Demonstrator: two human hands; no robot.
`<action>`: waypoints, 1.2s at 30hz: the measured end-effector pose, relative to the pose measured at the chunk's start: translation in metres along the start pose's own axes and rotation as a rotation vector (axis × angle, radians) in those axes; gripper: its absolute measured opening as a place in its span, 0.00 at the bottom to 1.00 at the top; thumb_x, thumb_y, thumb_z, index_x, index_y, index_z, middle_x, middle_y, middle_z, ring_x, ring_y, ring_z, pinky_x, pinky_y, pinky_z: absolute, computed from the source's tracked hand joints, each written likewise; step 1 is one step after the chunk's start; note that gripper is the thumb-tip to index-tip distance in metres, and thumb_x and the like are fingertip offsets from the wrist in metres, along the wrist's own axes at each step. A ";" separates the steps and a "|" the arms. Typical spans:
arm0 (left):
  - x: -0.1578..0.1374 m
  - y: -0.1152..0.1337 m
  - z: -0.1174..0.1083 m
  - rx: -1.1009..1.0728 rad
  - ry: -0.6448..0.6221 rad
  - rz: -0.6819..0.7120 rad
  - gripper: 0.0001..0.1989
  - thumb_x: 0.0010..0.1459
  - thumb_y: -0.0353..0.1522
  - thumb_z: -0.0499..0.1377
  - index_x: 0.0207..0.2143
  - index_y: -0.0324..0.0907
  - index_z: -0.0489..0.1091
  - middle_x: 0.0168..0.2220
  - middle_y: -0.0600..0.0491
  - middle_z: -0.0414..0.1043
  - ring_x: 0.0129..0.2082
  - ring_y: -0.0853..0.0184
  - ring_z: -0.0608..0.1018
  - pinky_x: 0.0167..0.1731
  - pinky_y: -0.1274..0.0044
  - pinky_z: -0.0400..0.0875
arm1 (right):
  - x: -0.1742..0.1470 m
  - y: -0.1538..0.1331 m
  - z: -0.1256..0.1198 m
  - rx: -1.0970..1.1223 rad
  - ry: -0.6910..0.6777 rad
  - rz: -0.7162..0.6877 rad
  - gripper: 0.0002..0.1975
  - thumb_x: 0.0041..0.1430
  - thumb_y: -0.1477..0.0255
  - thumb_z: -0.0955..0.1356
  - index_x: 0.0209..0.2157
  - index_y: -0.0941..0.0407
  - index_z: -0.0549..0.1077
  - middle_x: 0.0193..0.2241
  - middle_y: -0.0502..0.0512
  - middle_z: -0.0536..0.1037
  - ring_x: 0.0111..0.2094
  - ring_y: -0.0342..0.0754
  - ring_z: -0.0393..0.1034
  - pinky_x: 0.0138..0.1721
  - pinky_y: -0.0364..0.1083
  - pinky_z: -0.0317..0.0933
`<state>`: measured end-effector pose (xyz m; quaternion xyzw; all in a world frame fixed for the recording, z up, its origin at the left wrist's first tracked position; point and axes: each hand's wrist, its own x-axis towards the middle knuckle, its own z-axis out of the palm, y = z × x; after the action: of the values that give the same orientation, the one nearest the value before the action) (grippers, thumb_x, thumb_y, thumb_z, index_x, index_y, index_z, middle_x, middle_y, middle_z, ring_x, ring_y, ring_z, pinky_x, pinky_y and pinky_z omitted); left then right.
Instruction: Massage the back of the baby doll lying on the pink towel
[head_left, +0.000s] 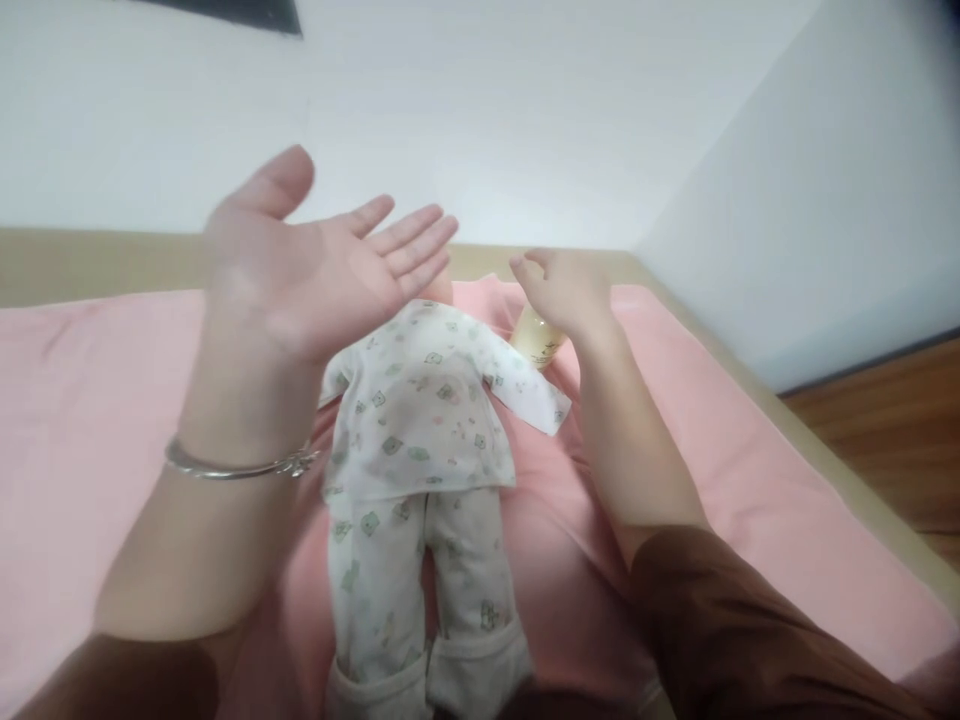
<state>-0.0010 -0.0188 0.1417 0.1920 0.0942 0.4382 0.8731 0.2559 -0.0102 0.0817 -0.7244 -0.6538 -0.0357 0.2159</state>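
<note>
My left hand [322,265] is raised with its palm turned up and its fingers stretched out, holding nothing. Past its fingertips, what looks like a baby doll lies on its back in a white printed top [427,400] and matching trousers [382,590]. Its head is mostly hidden behind my left hand. At the doll's shoulder on the right, my right hand [566,290] is curled over the top of a small bottle [536,338] with pale yellow contents. The bottle's upper end is covered by the hand, and it looks tilted.
A pink cloth [720,450] lies under the doll, over a surface with a beige edge [97,265]. Behind stands a white wall [525,120], with another wall [825,190] at the right. Brown wood [892,430] shows lower right.
</note>
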 end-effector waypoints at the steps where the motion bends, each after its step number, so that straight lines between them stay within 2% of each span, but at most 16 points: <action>1: -0.005 0.005 0.002 -0.020 -0.003 0.034 0.33 0.65 0.36 0.25 0.71 0.36 0.28 0.72 0.36 0.41 0.69 0.45 0.51 0.51 0.56 0.64 | 0.000 0.000 0.000 -0.006 0.006 -0.004 0.27 0.70 0.55 0.56 0.45 0.57 0.79 0.43 0.62 0.82 0.46 0.60 0.75 0.44 0.51 0.63; 3: -0.016 0.013 0.004 -0.048 0.003 0.093 0.34 0.63 0.35 0.24 0.71 0.35 0.26 0.71 0.35 0.42 0.68 0.44 0.50 0.50 0.56 0.63 | 0.001 0.001 0.001 -0.009 0.016 -0.005 0.26 0.69 0.54 0.57 0.44 0.56 0.79 0.43 0.62 0.82 0.46 0.61 0.75 0.46 0.52 0.63; 8: -0.041 0.020 0.005 -0.074 -0.012 0.076 0.35 0.69 0.39 0.39 0.72 0.45 0.23 0.73 0.40 0.42 0.67 0.43 0.54 0.55 0.56 0.60 | 0.005 0.004 0.003 0.009 -0.003 0.028 0.26 0.68 0.55 0.58 0.48 0.56 0.79 0.48 0.63 0.81 0.52 0.63 0.73 0.52 0.56 0.63; 10: -0.048 0.021 0.003 -0.083 -0.051 0.041 0.37 0.70 0.40 0.44 0.72 0.48 0.24 0.73 0.42 0.43 0.67 0.43 0.57 0.58 0.56 0.60 | 0.005 0.006 0.004 0.011 -0.002 0.027 0.26 0.68 0.56 0.58 0.51 0.56 0.78 0.51 0.64 0.80 0.55 0.64 0.72 0.55 0.58 0.62; 13: -0.053 0.020 0.001 -0.076 -0.070 0.044 0.36 0.71 0.39 0.47 0.73 0.45 0.29 0.72 0.40 0.46 0.66 0.42 0.61 0.61 0.56 0.60 | 0.005 0.007 0.003 0.013 0.002 0.020 0.27 0.68 0.57 0.58 0.57 0.57 0.76 0.56 0.64 0.77 0.58 0.66 0.70 0.58 0.60 0.61; 20: -0.056 0.013 0.006 0.001 0.012 0.113 0.33 0.72 0.35 0.46 0.72 0.40 0.32 0.72 0.36 0.47 0.67 0.42 0.62 0.59 0.55 0.68 | 0.003 0.006 0.003 -0.024 0.012 0.018 0.28 0.68 0.58 0.59 0.59 0.59 0.73 0.56 0.67 0.76 0.59 0.67 0.70 0.59 0.62 0.62; 23: -0.058 0.012 0.007 -0.001 0.010 0.114 0.34 0.71 0.34 0.48 0.72 0.40 0.33 0.72 0.35 0.48 0.66 0.41 0.63 0.59 0.55 0.68 | 0.005 0.007 0.005 -0.029 0.019 0.031 0.28 0.68 0.58 0.58 0.59 0.58 0.74 0.56 0.66 0.77 0.58 0.67 0.70 0.58 0.63 0.62; 27: -0.059 0.012 0.009 -0.035 -0.004 0.113 0.32 0.71 0.35 0.43 0.72 0.41 0.32 0.73 0.38 0.44 0.66 0.41 0.61 0.58 0.56 0.66 | 0.007 0.008 0.007 -0.021 0.020 0.051 0.27 0.67 0.58 0.58 0.55 0.57 0.77 0.54 0.65 0.78 0.56 0.67 0.72 0.58 0.63 0.62; 30: -0.058 0.010 0.011 -0.032 0.014 0.113 0.33 0.71 0.37 0.45 0.72 0.41 0.34 0.72 0.38 0.46 0.66 0.42 0.62 0.58 0.56 0.67 | 0.008 0.009 0.008 -0.008 0.032 0.035 0.27 0.66 0.58 0.58 0.53 0.57 0.78 0.52 0.64 0.79 0.55 0.66 0.73 0.57 0.63 0.63; 32: -0.056 0.008 0.012 -0.044 0.030 0.098 0.34 0.70 0.38 0.44 0.73 0.45 0.31 0.73 0.41 0.43 0.67 0.41 0.58 0.57 0.55 0.66 | 0.008 0.010 0.008 -0.004 0.036 0.030 0.27 0.66 0.57 0.58 0.55 0.57 0.77 0.53 0.64 0.78 0.55 0.66 0.72 0.58 0.64 0.63; 34: -0.055 0.007 0.013 -0.060 0.041 0.096 0.34 0.69 0.39 0.39 0.73 0.50 0.27 0.75 0.47 0.36 0.69 0.40 0.49 0.57 0.53 0.63 | 0.007 0.011 0.007 -0.007 0.030 0.024 0.28 0.66 0.58 0.58 0.56 0.58 0.76 0.54 0.64 0.78 0.56 0.66 0.71 0.59 0.65 0.62; 36: -0.053 0.006 0.014 -0.061 0.047 0.103 0.35 0.68 0.39 0.39 0.73 0.50 0.26 0.75 0.48 0.35 0.69 0.40 0.47 0.57 0.53 0.62 | 0.005 0.010 0.006 -0.016 0.023 0.009 0.27 0.67 0.59 0.59 0.58 0.58 0.75 0.55 0.64 0.77 0.58 0.67 0.70 0.60 0.66 0.60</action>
<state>-0.0322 -0.0614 0.1564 0.1595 0.0910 0.4896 0.8524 0.2645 -0.0040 0.0756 -0.7286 -0.6476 -0.0480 0.2178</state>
